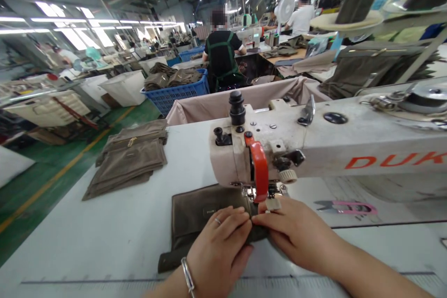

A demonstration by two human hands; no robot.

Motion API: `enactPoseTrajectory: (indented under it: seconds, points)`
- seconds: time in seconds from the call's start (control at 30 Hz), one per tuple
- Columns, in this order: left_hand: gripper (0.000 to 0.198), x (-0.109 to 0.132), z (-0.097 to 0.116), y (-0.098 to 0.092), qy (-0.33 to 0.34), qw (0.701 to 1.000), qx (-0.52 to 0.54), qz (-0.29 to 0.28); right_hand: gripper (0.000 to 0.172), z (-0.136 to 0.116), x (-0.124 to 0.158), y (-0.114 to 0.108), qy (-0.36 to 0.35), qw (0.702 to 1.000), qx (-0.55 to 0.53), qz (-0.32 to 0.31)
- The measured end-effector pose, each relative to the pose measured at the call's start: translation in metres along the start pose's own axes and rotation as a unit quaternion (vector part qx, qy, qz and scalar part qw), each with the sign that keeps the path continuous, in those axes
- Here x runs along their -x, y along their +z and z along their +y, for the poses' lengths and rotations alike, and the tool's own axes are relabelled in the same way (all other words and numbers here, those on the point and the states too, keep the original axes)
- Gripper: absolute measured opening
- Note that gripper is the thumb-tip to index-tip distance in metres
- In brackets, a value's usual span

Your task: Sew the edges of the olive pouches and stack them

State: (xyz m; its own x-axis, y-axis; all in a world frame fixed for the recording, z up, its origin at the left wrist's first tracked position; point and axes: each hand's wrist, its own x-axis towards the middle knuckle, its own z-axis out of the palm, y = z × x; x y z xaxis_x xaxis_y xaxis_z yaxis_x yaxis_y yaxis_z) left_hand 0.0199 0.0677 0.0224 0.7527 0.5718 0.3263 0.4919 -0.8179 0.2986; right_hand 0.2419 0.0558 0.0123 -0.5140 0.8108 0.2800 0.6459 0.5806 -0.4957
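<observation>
A dark olive-brown fabric bag panel (190,216) with a small label lies on the white table, its right edge under the presser foot of the sewing machine (223,160). My left hand (223,247), with a ring and a bracelet, presses on the panel just in front of the needle area, fingers together and curled over the cloth. Close beside it, my right hand (296,230) pinches the panel's right edge by the foot. An orange guard (259,165) covers part of the needle area, so the needle is hidden. The fingertips nearly meet.
Stacked brown fabric pieces (134,158) with a zipper lie on the table's left. Pink-handled snips (349,207) rest under the machine arm. A ruler strip (104,284) runs along the front. Behind are a blue basket (174,95) of pieces, a cloth-lined bin (199,107) and a seated co-worker (221,53).
</observation>
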Motion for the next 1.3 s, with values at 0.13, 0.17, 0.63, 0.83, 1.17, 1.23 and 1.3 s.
enactPoseTrajectory:
  seconds: [0.13,0.17,0.63,0.83,1.17,1.23,1.3]
  points:
    - [0.030,0.003,0.001,0.001,-0.004,0.999,-0.031,0.025,0.031,0.000,0.000,-0.007,-0.002,1.000,-0.021,0.009]
    - [0.029,0.004,0.001,0.001,-0.001,0.999,-0.037,0.033,0.031,0.000,0.000,-0.007,-0.005,1.000,-0.021,0.012]
    - [0.019,-0.007,-0.008,0.001,-0.001,0.998,0.049,0.030,0.036,-0.004,-0.002,0.003,0.031,0.998,0.048,-0.036]
    - [0.018,-0.021,-0.029,0.004,0.016,0.998,0.040,0.038,0.035,-0.004,-0.007,0.005,0.057,0.994,0.073,-0.051]
    - [0.020,-0.030,-0.060,-0.008,0.072,0.997,0.041,0.000,0.022,0.000,-0.007,0.002,0.088,0.992,0.051,0.081]
    - [0.019,-0.028,-0.066,-0.010,0.087,0.995,0.047,0.006,0.019,0.002,-0.008,0.000,0.108,0.986,0.086,0.097]
    - [0.018,-0.026,-0.068,-0.011,0.091,0.994,0.051,0.029,0.016,0.003,-0.010,-0.001,0.117,0.982,0.118,0.087]
